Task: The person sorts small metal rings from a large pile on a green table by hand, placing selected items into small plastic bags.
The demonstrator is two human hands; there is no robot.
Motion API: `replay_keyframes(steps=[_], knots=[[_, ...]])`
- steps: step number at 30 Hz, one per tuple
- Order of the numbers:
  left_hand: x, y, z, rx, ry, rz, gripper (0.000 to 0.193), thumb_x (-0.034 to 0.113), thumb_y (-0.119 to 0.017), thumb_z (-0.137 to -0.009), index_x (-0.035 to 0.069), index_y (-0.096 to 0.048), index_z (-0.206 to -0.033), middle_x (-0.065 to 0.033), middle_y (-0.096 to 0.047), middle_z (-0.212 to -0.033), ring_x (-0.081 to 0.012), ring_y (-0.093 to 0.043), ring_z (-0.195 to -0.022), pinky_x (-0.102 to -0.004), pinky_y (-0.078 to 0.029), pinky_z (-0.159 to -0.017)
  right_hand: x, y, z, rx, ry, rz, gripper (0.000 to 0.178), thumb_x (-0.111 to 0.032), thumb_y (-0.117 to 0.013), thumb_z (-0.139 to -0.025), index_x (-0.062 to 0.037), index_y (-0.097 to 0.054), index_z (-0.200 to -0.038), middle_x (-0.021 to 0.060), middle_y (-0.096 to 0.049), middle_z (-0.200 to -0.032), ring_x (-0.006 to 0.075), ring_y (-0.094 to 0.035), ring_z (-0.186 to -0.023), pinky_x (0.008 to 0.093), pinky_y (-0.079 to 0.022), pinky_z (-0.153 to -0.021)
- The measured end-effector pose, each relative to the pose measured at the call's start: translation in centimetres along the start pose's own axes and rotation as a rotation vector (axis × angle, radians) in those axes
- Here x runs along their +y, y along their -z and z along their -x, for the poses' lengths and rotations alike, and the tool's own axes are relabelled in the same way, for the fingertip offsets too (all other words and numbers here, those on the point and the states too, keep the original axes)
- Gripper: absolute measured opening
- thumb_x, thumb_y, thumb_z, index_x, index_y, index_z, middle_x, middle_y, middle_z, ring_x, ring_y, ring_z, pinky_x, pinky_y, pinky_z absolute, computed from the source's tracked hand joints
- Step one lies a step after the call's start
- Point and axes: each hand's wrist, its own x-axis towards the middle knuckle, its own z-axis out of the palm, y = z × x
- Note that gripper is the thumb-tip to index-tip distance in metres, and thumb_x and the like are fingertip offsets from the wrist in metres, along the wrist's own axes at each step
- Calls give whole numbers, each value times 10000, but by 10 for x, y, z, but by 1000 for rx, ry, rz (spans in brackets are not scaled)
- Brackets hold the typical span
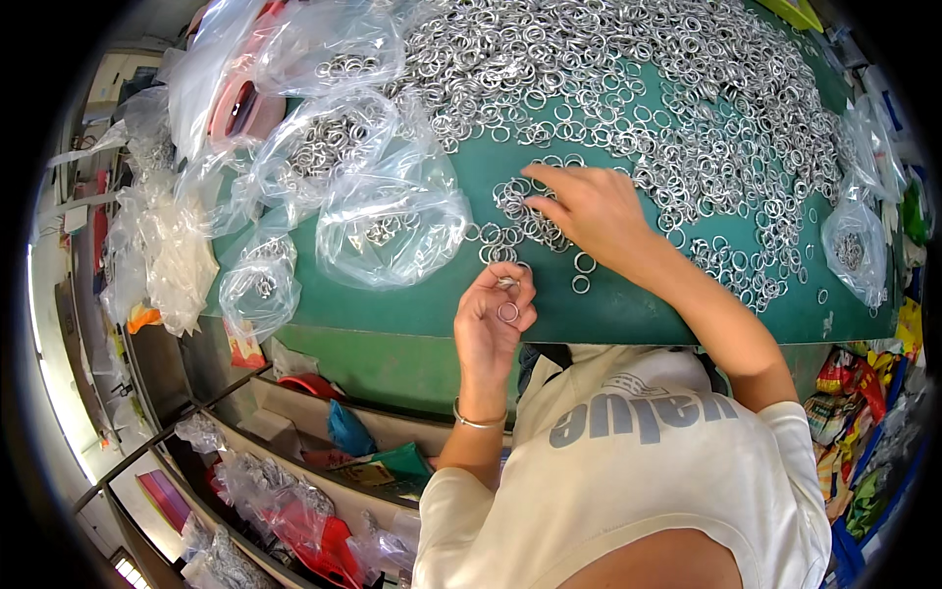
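Observation:
My left hand (494, 314) is palm up at the table's near edge, its fingers curled around a few silver metal rings. One ring (507, 312) shows plainly against the palm; others sit partly hidden under the fingertips. Farther right, my right hand (595, 211) reaches over a small pile of rings (512, 196), index finger and thumb apart and nothing visible between them. Its other fingers are mostly hidden behind the hand. Between both hands lies a loose cluster of rings (500, 242). Two single rings (582, 275) rest just below my right wrist.
A broad heap of rings (608, 59) covers the far part of the green table (412, 309). Clear plastic bags (392, 231) with rings inside stand at left, and another bag (852, 245) sits at the right edge. Below the table at left are bins (285, 412) holding bagged goods.

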Motion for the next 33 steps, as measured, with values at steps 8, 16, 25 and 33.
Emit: replay_keyframes(steps=[8, 16, 25, 33], knots=[[1, 0, -2, 180, -265, -601, 185, 120, -473, -933, -3, -608, -903, -11, -482, -548, -35, -359, -462, -188, -272, -425, -2, -8, -7, -139, 136, 102, 158, -223, -647, -771, -108, -623, -878, 72, -645, -793, 277, -618, -649, 379, -460, -515], [-7, 6, -13, 274, -567, -1128, 154, 34, -558, -863, -3, -606, -1005, -8, -476, -649, -68, -393, -553, -228, -330, -492, 14, 10, -8, -152, -175, -111, 133, -147, -585, -817, -16, -605, -808, 142, -620, -660, 299, -616, -600, 384, -477, -551], [5, -17, -58, 268, -767, -1711, 207, 107, -682, -759, 44, -646, -952, -74, -499, -628, -214, -489, -539, -337, -396, -511, 36, 46, 2, 18, -352, 123, 133, -161, -613, -819, -29, -622, -828, 120, -590, -570, 286, -584, -528, 372, -441, -519], [12, -13, -56, 156, -484, -1204, 147, 108, -634, -803, -9, -633, -890, 3, -449, -628, -84, -458, -557, -239, -345, -445, 22, 27, -17, -7, -155, 13, 165, -171, -629, -803, -101, -657, -949, 124, -617, -619, 288, -596, -550, 377, -462, -516]])
